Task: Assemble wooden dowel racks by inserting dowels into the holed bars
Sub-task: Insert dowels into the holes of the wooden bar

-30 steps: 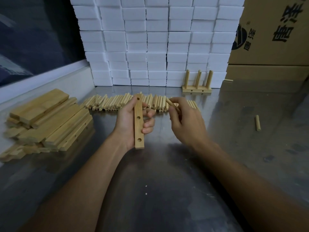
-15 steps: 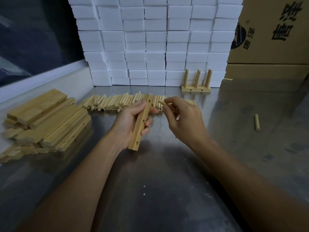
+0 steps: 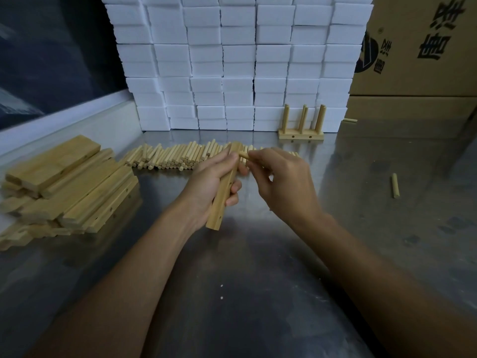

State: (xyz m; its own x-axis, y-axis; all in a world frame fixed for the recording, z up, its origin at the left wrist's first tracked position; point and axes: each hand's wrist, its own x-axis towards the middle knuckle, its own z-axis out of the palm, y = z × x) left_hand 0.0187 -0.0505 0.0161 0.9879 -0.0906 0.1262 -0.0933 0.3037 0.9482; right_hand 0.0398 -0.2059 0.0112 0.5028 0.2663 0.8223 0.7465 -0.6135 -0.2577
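My left hand grips a holed wooden bar above the steel table, tilted with its far end up and its holed face turned to the right. My right hand pinches a short dowel whose tip meets the bar's upper end; the hole there is hidden by my fingers. Behind both hands lies a row of loose dowels. A finished rack with three upright dowels stands at the back.
A pile of holed bars lies at the left. Stacked white foam blocks form a wall at the back, cardboard boxes at the back right. One stray dowel lies at the right, another by the boxes.
My left hand tilted and rolled the bar so its holes face right. My right hand carried the dowel left to the bar's upper end.
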